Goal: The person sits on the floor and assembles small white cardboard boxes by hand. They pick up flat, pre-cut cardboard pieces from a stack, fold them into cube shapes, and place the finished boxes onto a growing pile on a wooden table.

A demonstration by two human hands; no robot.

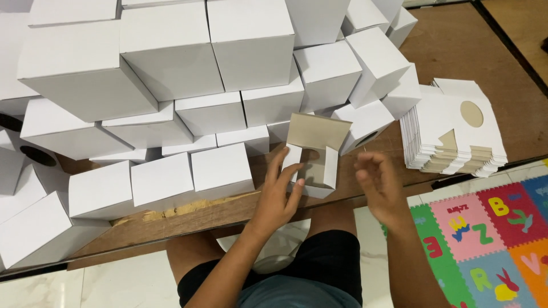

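Near the board's [456, 45] front edge, the left hand [278, 191] presses spread fingers against a half-folded box [315, 157] (lid up), the right hand [379, 185] hovers loosely curled and empty, folded boxes [171, 51] piled behind, flat blanks [456, 128] waiting right.

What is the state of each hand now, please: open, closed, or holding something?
Left hand: open, fingers flat against the side of the small open white box, steadying it.
Right hand: open, fingers loosely curled, holding nothing, just right of the box.
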